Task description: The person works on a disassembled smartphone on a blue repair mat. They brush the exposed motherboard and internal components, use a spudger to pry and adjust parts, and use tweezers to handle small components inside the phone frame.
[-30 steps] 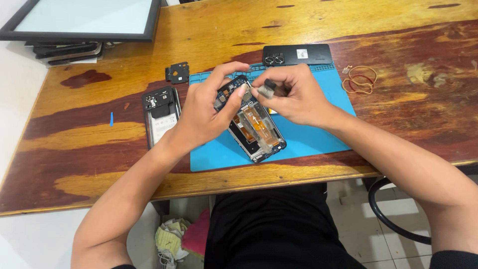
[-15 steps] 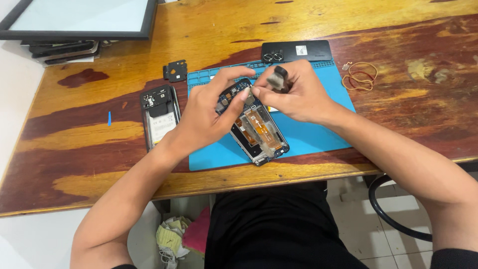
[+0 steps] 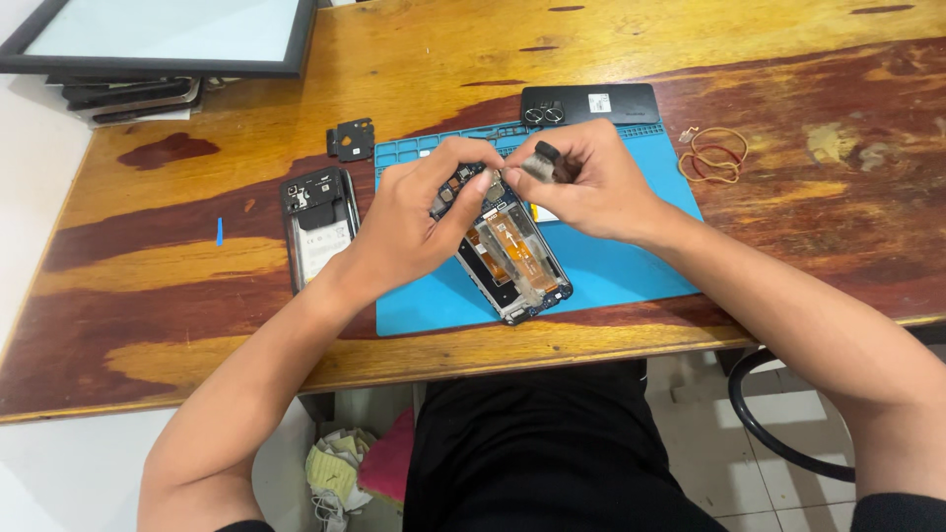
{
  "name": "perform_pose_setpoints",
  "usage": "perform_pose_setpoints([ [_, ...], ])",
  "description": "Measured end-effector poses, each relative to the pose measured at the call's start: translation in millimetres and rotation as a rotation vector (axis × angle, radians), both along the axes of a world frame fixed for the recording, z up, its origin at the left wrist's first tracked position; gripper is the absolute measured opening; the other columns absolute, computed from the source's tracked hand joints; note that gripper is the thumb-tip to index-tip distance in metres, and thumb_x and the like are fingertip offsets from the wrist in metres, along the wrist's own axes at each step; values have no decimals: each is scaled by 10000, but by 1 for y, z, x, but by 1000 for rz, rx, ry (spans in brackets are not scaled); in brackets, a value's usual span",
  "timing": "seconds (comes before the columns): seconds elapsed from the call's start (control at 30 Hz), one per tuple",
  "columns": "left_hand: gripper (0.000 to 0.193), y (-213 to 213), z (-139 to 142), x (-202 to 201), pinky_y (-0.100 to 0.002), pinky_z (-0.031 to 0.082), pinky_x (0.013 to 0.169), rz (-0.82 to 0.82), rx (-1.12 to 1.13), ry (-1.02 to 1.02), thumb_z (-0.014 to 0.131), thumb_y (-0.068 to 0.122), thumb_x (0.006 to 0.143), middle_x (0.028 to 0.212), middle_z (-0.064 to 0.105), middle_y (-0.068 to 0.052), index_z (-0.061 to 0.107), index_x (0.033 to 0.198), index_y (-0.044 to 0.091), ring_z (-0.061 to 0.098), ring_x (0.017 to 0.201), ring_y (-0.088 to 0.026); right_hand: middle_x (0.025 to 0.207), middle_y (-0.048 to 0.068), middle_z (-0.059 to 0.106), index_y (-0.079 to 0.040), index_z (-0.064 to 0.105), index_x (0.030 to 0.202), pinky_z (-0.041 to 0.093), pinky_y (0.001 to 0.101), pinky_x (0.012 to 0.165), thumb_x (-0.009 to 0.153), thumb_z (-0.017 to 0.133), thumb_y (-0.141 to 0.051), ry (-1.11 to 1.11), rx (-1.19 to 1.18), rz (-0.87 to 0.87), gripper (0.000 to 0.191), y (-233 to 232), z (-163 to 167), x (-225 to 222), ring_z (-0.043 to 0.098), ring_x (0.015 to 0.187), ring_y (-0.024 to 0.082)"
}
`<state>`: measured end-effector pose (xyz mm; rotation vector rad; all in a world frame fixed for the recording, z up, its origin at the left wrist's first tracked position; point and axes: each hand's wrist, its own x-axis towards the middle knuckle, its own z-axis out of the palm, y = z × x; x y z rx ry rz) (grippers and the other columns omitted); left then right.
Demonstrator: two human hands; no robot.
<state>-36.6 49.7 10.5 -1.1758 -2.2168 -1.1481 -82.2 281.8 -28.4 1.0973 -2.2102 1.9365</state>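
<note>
An opened phone frame [image 3: 512, 258] with orange flex cables inside lies tilted on a blue work mat [image 3: 611, 266]. My left hand [image 3: 419, 219] grips its upper end from the left, thumb and fingers around the top edge. My right hand [image 3: 581, 182] hovers over the same upper end, pinching a small grey-and-black part [image 3: 540, 163] between its fingertips. Both hands meet above the phone's top; that area is partly hidden by fingers.
A phone back cover [image 3: 320, 222] lies left of the mat, a small black bracket [image 3: 352, 139] behind it, a blue pick [image 3: 219, 231] farther left. A black phone [image 3: 589, 103] rests behind the mat, rubber bands [image 3: 714, 155] at right, a framed panel [image 3: 158, 34] far left.
My right hand has shifted slightly over the phone's top end with the small part in its fingers. The left hand keeps its hold on the frame.
</note>
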Motion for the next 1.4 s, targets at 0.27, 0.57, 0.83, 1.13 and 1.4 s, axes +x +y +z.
perform_pose_setpoints([
  [0.27, 153, -2, 0, 0, -327, 569, 861, 5, -7, -29, 589, 97, 1086, 1081, 729, -121, 617, 1213, 17, 762, 981, -259, 721, -94, 585, -17, 761, 983, 295, 207, 504, 999, 721, -95, 7, -37, 28, 89, -1, -1, 1, 421, 609, -30],
  [0.57, 300, 2, 0, 2, -312, 572, 818, 32, 31, -75, 615, 83, 1077, 1083, 725, -136, 514, 1357, 41, 768, 915, -200, 703, -100, 539, -17, 717, 868, 285, 210, 515, 1024, 728, -120, 6, -12, -13, 187, -2, -4, 2, 390, 627, -32],
  [0.83, 344, 1, -3, -1, -317, 569, 795, 30, 40, -161, 570, 107, 1108, 1035, 776, -143, 434, 1417, 38, 776, 874, -204, 765, -62, 659, -41, 634, 880, 401, 190, 550, 1022, 713, -163, 65, -136, -192, 203, -4, 6, 7, 568, 656, -15],
  [1.13, 343, 2, -5, -2, -321, 563, 815, 49, 39, -135, 576, 119, 1111, 997, 755, -158, 432, 1407, 25, 760, 908, -229, 863, -21, 446, -112, 380, 1121, 363, 192, 594, 819, 751, -164, 47, -265, 10, 480, 11, 60, 111, 415, 699, 48],
  [1.4, 353, 2, -8, -4, -317, 573, 835, 16, 62, -169, 569, 133, 1115, 1049, 774, -160, 428, 1420, 25, 781, 960, -207, 735, 12, 510, -91, 497, 801, 389, 279, 567, 884, 744, -104, 7, 236, 459, 261, 36, 92, 143, 472, 640, 101],
])
